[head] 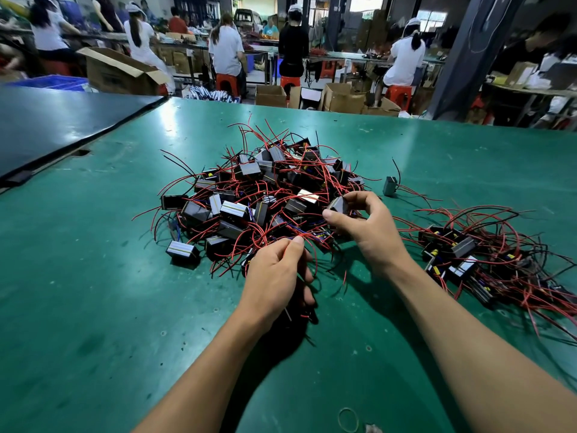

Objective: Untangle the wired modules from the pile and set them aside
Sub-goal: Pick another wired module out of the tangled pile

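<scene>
A black module (338, 205) is pinched by the right hand (365, 228), red wires (282, 242) by the left hand (274, 275). A small batch (462, 248) is laid aside by the bench's (93, 276) right edge. The pile (265, 189) is judged largely unsorted.

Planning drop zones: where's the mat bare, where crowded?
Bare: green mat left of the tangled pile, up to the dark board and down to the near edge; also the far strip behind the pile. Crowded: the gap between the pile and the smaller heap, taken by the right hand and a lone module with its wires.

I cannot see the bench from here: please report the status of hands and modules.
Left hand pinches red wires at pile edge. Right hand grips one module. Tangled wires all around it.
</scene>
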A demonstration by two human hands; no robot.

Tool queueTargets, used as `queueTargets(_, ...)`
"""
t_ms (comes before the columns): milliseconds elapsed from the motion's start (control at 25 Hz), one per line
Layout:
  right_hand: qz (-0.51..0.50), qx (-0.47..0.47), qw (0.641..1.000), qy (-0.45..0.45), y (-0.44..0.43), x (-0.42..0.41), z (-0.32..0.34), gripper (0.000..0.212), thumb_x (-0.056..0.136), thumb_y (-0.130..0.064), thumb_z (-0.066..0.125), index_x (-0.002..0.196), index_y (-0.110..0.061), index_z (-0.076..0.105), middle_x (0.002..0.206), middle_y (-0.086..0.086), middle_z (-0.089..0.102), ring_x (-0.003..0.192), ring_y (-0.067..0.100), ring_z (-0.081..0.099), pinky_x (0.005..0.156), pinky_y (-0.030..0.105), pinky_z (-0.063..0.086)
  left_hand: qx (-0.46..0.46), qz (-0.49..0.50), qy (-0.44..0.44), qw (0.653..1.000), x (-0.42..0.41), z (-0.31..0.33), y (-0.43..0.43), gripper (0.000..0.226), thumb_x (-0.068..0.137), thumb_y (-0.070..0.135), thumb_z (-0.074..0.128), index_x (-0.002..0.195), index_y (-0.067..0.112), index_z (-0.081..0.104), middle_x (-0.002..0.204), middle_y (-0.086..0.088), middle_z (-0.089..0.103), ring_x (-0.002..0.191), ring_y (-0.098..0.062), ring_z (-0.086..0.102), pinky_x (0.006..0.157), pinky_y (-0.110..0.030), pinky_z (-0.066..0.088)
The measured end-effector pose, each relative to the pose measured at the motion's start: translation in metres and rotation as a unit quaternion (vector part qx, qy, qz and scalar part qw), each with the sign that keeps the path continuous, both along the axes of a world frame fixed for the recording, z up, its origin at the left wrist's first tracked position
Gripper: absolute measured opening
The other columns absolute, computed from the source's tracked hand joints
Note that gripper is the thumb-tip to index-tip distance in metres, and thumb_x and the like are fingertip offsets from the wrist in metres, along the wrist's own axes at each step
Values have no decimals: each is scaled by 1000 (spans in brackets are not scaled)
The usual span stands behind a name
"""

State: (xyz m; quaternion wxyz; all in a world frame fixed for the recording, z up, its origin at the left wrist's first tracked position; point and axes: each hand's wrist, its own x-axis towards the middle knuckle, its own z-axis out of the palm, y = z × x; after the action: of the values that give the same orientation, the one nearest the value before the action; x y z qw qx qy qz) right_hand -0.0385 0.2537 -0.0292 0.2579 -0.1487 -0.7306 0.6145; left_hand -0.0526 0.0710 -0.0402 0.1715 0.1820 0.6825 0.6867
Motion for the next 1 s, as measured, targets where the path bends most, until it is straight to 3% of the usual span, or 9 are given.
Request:
queueTargets(120,57,-73,996,18,-4,10,-4,61,60,-23,92,109,-20,57,99,-2,70,89,16,72,72,25,57,0,-1,0,1000,-1,0,0,40,105,30,44,90,-4,58,60,-8,59,40,-24,54,41,-26,44)
queueTargets(200,102,-166,981,10,-7,16,-5,71,54,-16,96,113,-14,56,105,7,68,100,26,72,74,26,58,-1,-1,0,1000,0,0,0,39,105,30,44,90,-3,57,60,-8,60,41,-24,54,42,-26,44)
queueTargets(280,124,-226,966,14,-9,21,-6,71,54,-16,96,113,-8,58,102,12,70,99,29,73,77,28,59,1,-4,-4,1000,1,1,0,39,105,30,44,91,-4,57,60,-10,59,41,-25,54,43,-26,45)
queueTargets(440,105,-174,978,-47,-10,30,-4,23,81,-10,79,99,-10,65,95,9,70,86,19,75,69,23,57,-6,-12,-13,1000,1,1,-1,39,105,29,44,92,-5,58,63,-11,60,44,-24,54,45,-27,47)
queueTargets(520,101,-125,981,-112,-7,35,-4,12,87,-4,72,92,-14,67,90,6,66,75,8,71,64,19,55,-22,-13,-9,1000,1,0,-2,35,104,27,47,91,-3,60,65,-12,63,45,-25,56,44,-27,48)
queueTargets(600,114,-119,976,-144,-4,40,-1,18,86,4,71,93,-13,66,89,6,63,70,6,70,63,20,55,-45,-11,3,999,0,-1,-3,25,101,23,53,91,2,63,71,-14,68,47,-27,60,45,-30,51)
queueTargets(760,145,-200,958,-148,-6,46,2,35,82,16,68,109,-3,58,87,16,72,72,23,74,62,28,60,-85,-8,26,996,1,-4,-3,7,93,16,66,93,9,66,83,-15,72,47,-28,65,50,-37,53)
queueTargets(1000,148,-281,930,-183,-11,48,7,44,75,9,74,114,-4,58,89,20,76,73,26,76,58,26,59,-61,-27,2,998,-1,-2,-5,17,86,15,75,97,7,65,92,-23,69,50,-17,58,45,-25,47)
